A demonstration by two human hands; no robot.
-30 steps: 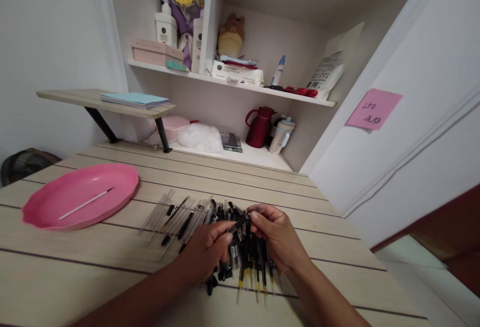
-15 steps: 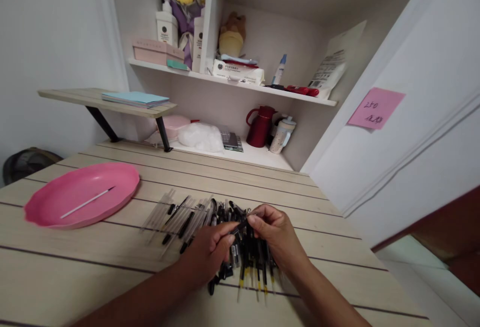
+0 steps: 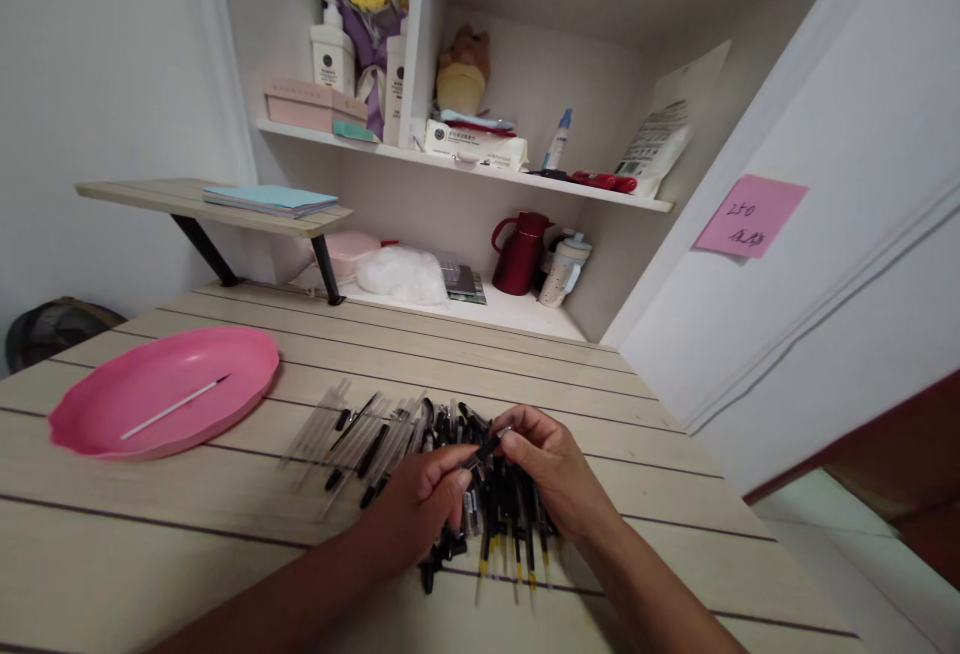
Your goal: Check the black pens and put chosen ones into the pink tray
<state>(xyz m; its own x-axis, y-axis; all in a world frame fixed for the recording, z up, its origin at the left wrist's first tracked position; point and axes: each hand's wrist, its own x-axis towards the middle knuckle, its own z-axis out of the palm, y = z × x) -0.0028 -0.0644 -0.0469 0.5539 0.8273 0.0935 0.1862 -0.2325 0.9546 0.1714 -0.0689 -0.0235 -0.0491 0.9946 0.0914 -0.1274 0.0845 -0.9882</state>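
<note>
A heap of black pens and pen parts [image 3: 495,524] lies on the wooden table [image 3: 187,544] in front of me, with clear pen barrels [image 3: 352,434] spread out to its left. Both hands hover over the heap and pinch the same small black pen piece [image 3: 480,453]. My left hand [image 3: 420,504] grips its lower end with closed fingers. My right hand [image 3: 551,474] pinches its upper end at the tip. A pink oval tray [image 3: 161,404] at the left holds one thin white refill [image 3: 174,407].
At the back, a white shelf niche holds a red jug [image 3: 519,254], a cup [image 3: 564,269], a plastic bag [image 3: 401,274] and bottles above. A small raised wooden shelf [image 3: 217,202] carries blue booklets. A pink sticky note [image 3: 748,216] hangs on the right door.
The hands have shifted only slightly while working the small black piece between them; the pile and the tray stay put.
</note>
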